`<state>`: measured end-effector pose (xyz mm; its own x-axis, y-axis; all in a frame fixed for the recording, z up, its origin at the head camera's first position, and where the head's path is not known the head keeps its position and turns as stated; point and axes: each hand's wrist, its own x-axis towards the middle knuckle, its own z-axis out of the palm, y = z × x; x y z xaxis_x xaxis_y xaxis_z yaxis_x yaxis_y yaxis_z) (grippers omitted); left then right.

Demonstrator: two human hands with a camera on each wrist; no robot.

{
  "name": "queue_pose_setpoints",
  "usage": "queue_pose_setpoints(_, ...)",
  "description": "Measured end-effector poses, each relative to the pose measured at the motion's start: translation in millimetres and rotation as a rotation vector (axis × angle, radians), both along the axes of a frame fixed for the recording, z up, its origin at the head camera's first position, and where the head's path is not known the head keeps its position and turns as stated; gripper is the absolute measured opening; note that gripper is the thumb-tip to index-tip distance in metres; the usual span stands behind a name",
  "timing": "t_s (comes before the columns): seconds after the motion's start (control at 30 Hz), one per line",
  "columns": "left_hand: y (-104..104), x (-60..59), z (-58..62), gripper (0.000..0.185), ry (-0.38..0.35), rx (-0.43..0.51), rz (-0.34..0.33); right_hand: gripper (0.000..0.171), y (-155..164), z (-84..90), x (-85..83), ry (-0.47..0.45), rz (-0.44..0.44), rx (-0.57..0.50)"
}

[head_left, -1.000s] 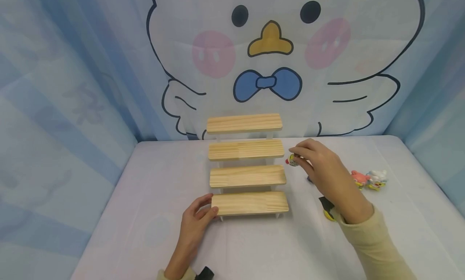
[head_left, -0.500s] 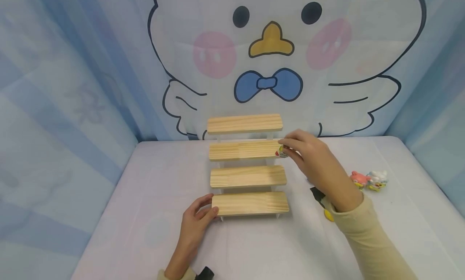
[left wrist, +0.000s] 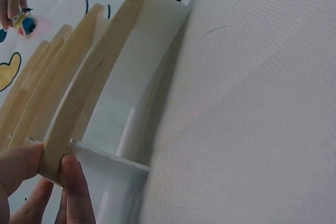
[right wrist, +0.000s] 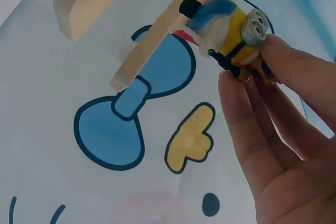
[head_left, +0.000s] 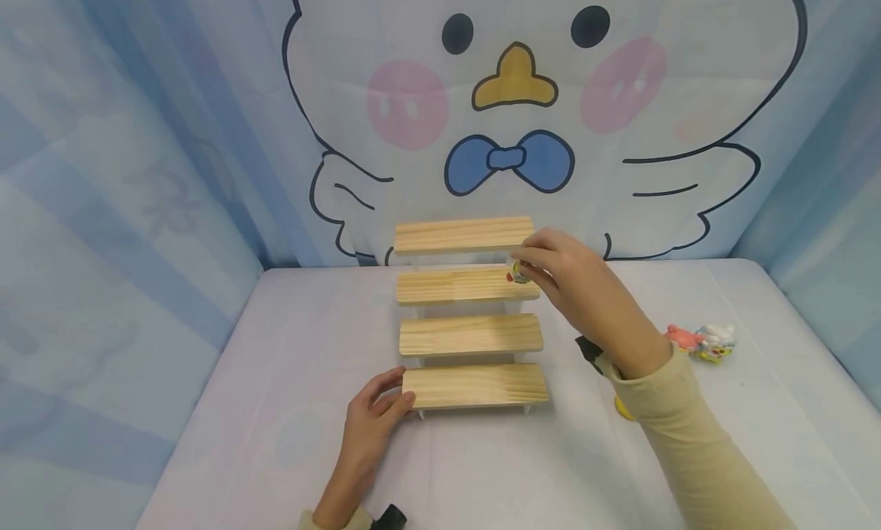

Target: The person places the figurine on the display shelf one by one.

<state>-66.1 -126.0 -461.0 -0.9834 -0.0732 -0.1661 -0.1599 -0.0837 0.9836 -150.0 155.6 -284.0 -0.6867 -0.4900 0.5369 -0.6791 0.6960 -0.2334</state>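
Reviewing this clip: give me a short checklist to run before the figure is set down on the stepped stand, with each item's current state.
1. Right hand pinches the toy figure firmly: ok.
2. Figure over the second step from the top: ok.
3. Figure resting on that step: cannot tell.
4. Left hand grips the bottom step, steadying the wooden stand: ok.
5. Steps free of other items: ok.
6. Other toys lie apart on the table: ok.

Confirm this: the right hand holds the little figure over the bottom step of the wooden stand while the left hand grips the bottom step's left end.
Not quite. In the head view the right hand holds the figure over the second step from the top; the left hand does grip the bottom step.
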Motion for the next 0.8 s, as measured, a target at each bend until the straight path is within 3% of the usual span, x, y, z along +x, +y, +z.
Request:
queue_pose_setpoints(0.53, 0, 0.4, -0.7, 0.052, 0.040, -0.014, -0.007, 0.018, -18, 15.5, -20.7, -0.020, 0.062, 0.053)
queue_pose_setpoints(0.8, 0, 0.8, 1.2, 0.051, 0.024, 0.006, -0.008, 0.018, -27, 20.5, -29.1, -0.027, 0.082, 0.067)
